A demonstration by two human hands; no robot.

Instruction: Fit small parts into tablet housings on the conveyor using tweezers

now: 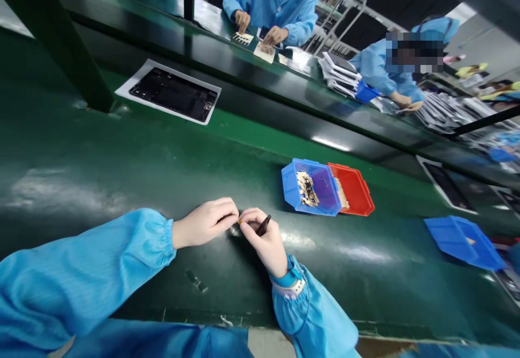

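Observation:
My left hand (pixel 213 221) and my right hand (pixel 266 239) meet low over the green bench, fingertips almost touching. A tiny yellowish piece (pixel 240 221) shows where the fingertips come together; my left hand's fingers are pinched at it, and its kind is too small to make out. Closed in my right hand is a slim dark tool (pixel 264 225), its back end sticking up past the thumb and its tip hidden by the fingers. A blue bin (pixel 290 193) with small cream and black pieces stands to the right of my hands, against a red bin (pixel 361 195) with cream pieces.
A black device panel (pixel 173 92) lies on a white sheet at the far left, near a green post (pixel 60 38). Another blue bin (pixel 463 239) and a dark panel (pixel 447 184) are at the right. Across a raised ledge, co-workers in blue handle small parts.

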